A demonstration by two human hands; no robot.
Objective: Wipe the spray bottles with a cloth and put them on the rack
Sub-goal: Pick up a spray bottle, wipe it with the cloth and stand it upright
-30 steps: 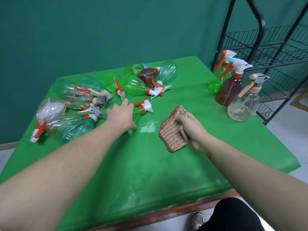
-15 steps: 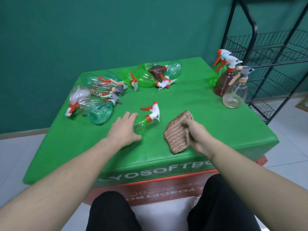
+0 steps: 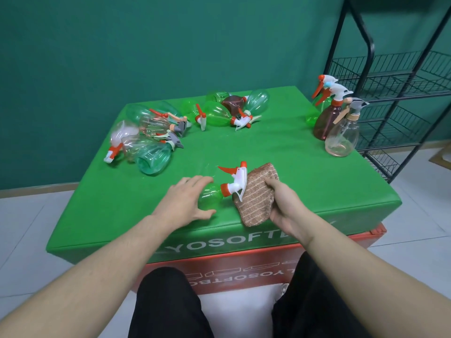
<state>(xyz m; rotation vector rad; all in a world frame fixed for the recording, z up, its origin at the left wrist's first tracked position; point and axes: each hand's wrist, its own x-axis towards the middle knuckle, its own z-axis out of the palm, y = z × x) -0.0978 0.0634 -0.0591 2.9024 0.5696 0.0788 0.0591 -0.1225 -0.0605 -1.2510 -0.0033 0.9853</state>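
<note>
Nearest the person, at the front edge of the green surface (image 3: 305, 167), both hands work on one bottle (image 3: 212, 194). The left hand (image 3: 181, 206) lies over the bottle's green body with fingers spread and loosely curved; a full grip is not shown, and whether the bottle is lifted or resting cannot be told. The right hand (image 3: 284, 206) is closed on a folded brown cloth (image 3: 256, 196), thumb on top.

The bottle lies on its side. Its long axis runs left to right, base under the left hand, white-and-orange trigger head (image 3: 235, 180) pointing toward the cloth. The trigger head touches or overlaps the cloth's left edge. The cloth hand is therefore the nearer one to the head; the left hand is placed to steady or turn the body. The wipe likely calls for drawing the cloth leftward along that axis.

Farther back, unwiped bottles lie in two loose groups, left (image 3: 151, 140) and centre (image 3: 227, 111). At the far right corner, three bottles (image 3: 339, 120) stand upright beside the black wire rack (image 3: 395, 79), whose visible shelves hold nothing.
</note>
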